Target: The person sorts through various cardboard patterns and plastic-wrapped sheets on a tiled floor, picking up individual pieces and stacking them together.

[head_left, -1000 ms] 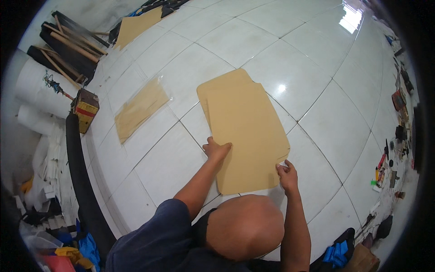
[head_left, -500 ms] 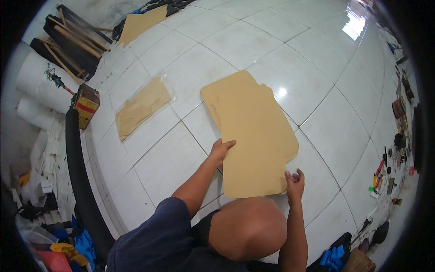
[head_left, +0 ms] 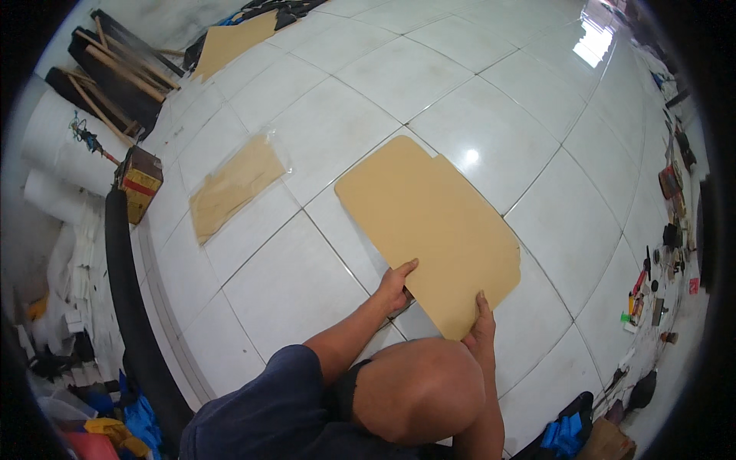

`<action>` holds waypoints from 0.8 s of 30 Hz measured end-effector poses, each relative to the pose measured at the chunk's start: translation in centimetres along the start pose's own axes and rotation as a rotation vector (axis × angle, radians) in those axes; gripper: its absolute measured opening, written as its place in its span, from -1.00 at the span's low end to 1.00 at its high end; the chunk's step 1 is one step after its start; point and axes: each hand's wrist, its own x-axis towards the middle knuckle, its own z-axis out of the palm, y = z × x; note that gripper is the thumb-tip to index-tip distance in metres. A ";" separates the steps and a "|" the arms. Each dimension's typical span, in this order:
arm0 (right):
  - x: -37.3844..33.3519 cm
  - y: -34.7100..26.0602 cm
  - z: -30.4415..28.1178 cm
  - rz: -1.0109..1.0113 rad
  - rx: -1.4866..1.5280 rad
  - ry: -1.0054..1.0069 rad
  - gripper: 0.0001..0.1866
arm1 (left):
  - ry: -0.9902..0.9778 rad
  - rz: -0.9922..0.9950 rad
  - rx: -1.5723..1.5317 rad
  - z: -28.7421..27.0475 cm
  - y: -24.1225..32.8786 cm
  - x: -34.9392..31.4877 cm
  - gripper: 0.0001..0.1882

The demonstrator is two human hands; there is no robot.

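A tan cardboard sheet [head_left: 433,222] with rounded corners and a small step in its far edge lies slanted above the tiled floor. My left hand [head_left: 395,288] grips its near left edge, thumb on top and fingers underneath. At the near right corner, my right hand [head_left: 481,328] pinches the cardboard with its thumb over the top face; its other fingers are mostly hidden. Any further sheets below the top one are covered by it.
To the left lies a clear plastic bag [head_left: 239,188] with tan pieces inside. Beyond it stand a worn yellow-and-red box [head_left: 142,184] and a long black roll [head_left: 126,284]. Small tools [head_left: 638,295] and scattered items line the right side. Another cardboard piece [head_left: 234,46] lies far left.
The cardboard pieces, fanned apart before, now show as one slanted outline. My left hand shifted right and nearer; my right hand closed on the near corner.
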 end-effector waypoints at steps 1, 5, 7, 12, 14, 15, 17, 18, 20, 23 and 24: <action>0.1 0.2 -0.4 0.003 -0.006 -0.002 -0.47 | 0.002 0.003 -0.006 -0.4 -0.1 -0.2 -0.62; 0.4 0.5 -0.9 0.042 -0.031 0.029 -0.50 | -0.151 -0.158 -0.070 -1.0 0.2 -0.8 -0.56; 0.6 0.3 0.1 0.029 -0.061 0.005 -0.50 | -0.225 -0.210 -0.176 -1.4 0.3 -0.7 -0.55; 1.5 -0.8 0.6 -0.092 -0.328 0.160 -0.45 | -0.120 -0.153 0.288 -2.6 1.1 0.3 -0.44; 1.7 -1.4 -0.8 -0.133 -0.376 0.176 -0.47 | -0.139 -0.336 0.534 -4.3 4.7 1.0 -0.40; 1.7 -2.0 -1.5 -0.165 -0.423 0.173 -0.49 | -0.076 -0.339 0.709 -5.3 6.5 1.5 -0.40; 1.1 -3.0 -2.2 -0.162 -0.470 0.155 -0.51 | 0.109 -0.106 1.132 -9.5 10.3 2.3 -0.40; 0.8 -4.0 -2.8 -0.164 -0.519 0.140 -0.53 | 0.379 0.155 1.381 -10.7 11.7 2.5 -0.45; 0.2 -5.7 -2.1 -0.181 -0.566 0.125 -0.56 | 0.659 0.439 1.310 -15.6 16.4 2.9 -0.56; -2.7 -11.7 -3.1 -0.246 -0.786 0.152 -0.65 | 0.826 0.655 1.611 -14.5 21.7 3.8 -0.35; -4.5 -13.8 -1.8 -0.275 -0.774 0.185 -0.61 | 0.861 0.677 1.629 -15.0 23.3 4.4 -0.30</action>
